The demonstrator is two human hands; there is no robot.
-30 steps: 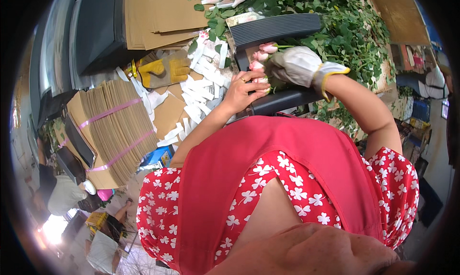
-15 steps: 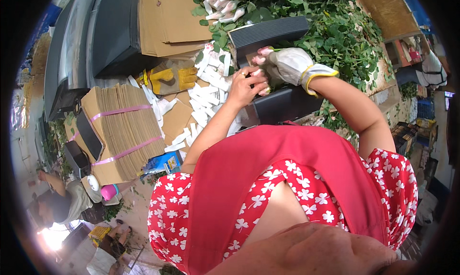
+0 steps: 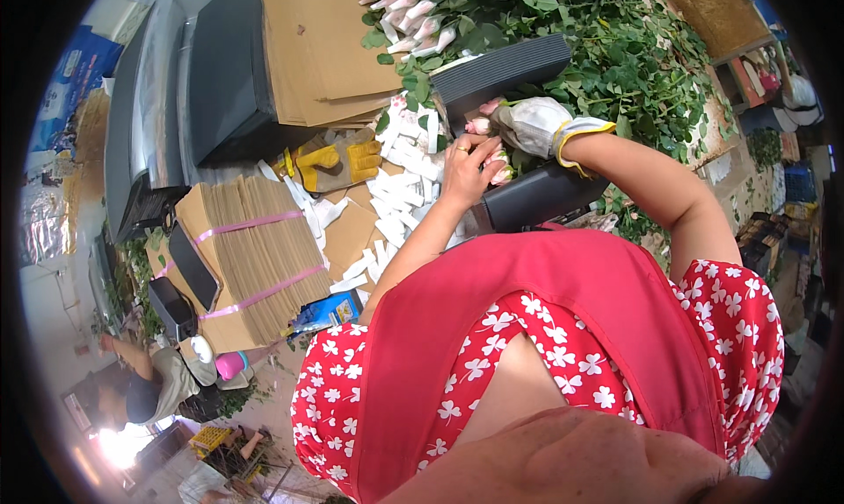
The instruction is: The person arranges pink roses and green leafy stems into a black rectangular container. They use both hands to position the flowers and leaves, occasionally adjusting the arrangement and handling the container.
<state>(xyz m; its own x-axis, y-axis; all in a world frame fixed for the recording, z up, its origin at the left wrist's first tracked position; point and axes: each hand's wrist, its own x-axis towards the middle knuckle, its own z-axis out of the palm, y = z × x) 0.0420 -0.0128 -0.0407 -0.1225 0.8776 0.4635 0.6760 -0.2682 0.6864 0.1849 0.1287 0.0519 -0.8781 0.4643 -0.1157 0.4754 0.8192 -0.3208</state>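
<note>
Several pale pink roses [image 3: 499, 165] lie between two dark ribbed boards or box sides, one at the far side [image 3: 510, 72] and a smooth black one [image 3: 536, 196] nearer my apron. My bare left hand [image 3: 468, 166], with a ring on one finger, has its fingers bent against the rose heads from the left. On the right, my right hand [image 3: 530, 126] wears a grey-white glove with a yellow cuff. Its fingers are closed round the roses just below the blooms, and the fingertips are partly hidden. The stems are mostly out of sight under the glove.
Leafy green stems [image 3: 615, 82] cover the right and far table. White-wrapped rose buds [image 3: 413, 21] lie at the far side. White paper sleeves [image 3: 400, 201], a yellow-grey work glove [image 3: 338, 163] and a strapped cardboard stack [image 3: 264, 249] are left. Another person [image 3: 163, 385] is at far left.
The whole view has shifted slightly right and down. My left hand has shifted a little over the rose heads; the gloved right hand stays beside them.
</note>
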